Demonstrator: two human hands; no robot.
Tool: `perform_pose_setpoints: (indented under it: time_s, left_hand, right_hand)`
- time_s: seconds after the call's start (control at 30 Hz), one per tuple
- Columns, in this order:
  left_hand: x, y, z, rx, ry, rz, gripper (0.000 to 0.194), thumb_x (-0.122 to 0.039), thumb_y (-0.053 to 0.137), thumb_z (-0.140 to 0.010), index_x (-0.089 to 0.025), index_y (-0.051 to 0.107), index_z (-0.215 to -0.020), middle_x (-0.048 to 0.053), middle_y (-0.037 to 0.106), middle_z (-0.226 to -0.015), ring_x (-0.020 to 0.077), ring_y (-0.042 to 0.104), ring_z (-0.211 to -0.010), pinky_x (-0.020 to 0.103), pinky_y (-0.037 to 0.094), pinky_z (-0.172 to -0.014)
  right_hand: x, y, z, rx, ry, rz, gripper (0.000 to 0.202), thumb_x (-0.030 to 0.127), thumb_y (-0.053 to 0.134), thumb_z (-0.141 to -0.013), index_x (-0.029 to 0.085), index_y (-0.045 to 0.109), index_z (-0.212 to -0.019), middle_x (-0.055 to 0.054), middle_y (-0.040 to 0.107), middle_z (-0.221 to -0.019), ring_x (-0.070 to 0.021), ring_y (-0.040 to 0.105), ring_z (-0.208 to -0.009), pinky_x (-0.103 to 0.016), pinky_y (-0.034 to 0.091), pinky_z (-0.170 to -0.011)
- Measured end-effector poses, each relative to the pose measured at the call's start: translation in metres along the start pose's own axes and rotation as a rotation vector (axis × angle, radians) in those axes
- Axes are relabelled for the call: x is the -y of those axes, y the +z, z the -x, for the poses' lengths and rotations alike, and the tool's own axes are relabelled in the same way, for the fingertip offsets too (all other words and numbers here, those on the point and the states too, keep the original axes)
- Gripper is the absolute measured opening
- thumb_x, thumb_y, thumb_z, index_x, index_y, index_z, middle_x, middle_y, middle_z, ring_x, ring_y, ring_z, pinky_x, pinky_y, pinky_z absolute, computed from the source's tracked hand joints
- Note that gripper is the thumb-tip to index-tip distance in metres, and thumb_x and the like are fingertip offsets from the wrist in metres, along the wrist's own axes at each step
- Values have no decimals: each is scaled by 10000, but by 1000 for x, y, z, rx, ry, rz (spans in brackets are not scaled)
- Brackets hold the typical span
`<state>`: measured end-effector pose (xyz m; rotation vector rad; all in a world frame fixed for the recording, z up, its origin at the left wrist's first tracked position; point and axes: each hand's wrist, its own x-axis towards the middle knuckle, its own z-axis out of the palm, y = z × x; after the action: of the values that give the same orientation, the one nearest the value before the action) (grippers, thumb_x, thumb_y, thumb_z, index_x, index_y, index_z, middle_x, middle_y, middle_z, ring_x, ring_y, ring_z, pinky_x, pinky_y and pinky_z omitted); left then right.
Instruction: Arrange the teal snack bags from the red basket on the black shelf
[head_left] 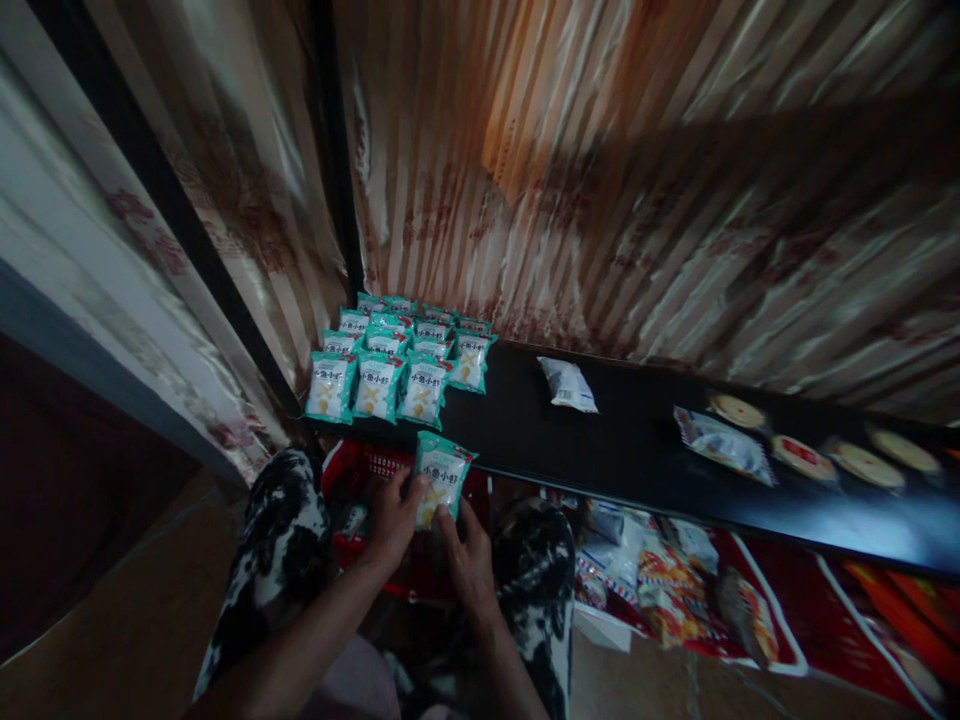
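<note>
Between my two hands is a teal and white snack bag (442, 468), held upright over a red basket (382, 462), its printed face toward me. My left hand (395, 512) grips the bag's left edge, thumb along its front. On the lower right, my right hand (466, 548) closes on the same bag with its thumb against the front. Just beyond, rows of matching teal snack bags (377, 388) stand at the left end of a black shelf (517, 430). Inside the basket below, the contents are dark and mostly hidden by my arms.
A white and blue packet (568, 385) lies mid-shelf. Farther right are a clear-and-blue packet (724, 445) and several round flat packs (862, 465). Under the shelf, another red basket (772, 650) holds mixed snack bags (667, 580). A pleated curtain (637, 200) hangs behind; a dark post (337, 150) rises at left.
</note>
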<state>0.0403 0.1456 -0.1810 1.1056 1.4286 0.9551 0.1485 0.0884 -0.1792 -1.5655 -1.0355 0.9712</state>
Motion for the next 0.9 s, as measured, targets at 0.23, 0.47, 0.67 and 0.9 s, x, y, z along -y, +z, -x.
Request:
perform_pose_setpoints:
  time_s: [0.23, 0.47, 0.67, 0.9]
  left_hand:
    - [-18, 14, -2, 45, -8, 34, 404, -470, 566, -756, -175, 628, -1025, 77, 700, -975, 219, 639, -902, 292, 475, -787]
    - [-35, 27, -7, 96, 40, 12, 392, -429, 508, -806, -152, 606, -1066, 93, 683, -1006, 216, 629, -918, 285, 472, -776]
    - [-38, 38, -18, 102, 92, -78, 415, -447, 498, -816, -162, 591, -1103, 104, 670, -1046, 223, 614, -967, 306, 457, -829]
    - [-41, 49, -21, 73, 189, -133, 366, -398, 470, -832, -168, 599, -1085, 102, 654, -1096, 221, 588, -1042, 332, 433, -913]
  right_hand:
    - [3, -18, -10, -71, -9, 127, 505, 559, 521, -778, 171, 656, -1071, -79, 724, -924, -238, 661, -778, -289, 508, -667]
    - [8, -30, -22, -84, -1, 168, 563, 566, 493, -792, 148, 602, -1153, -97, 714, -953, -249, 654, -821, -308, 492, -719]
    - [12, -40, -32, -125, -5, 181, 560, 551, 495, -796, 144, 592, -1167, -104, 715, -951, -256, 649, -865, -325, 486, -750]
    - [21, -51, -43, -206, -11, 250, 553, 564, 469, -792, 151, 622, -1126, -118, 707, -976, -273, 649, -853, -347, 482, -733]
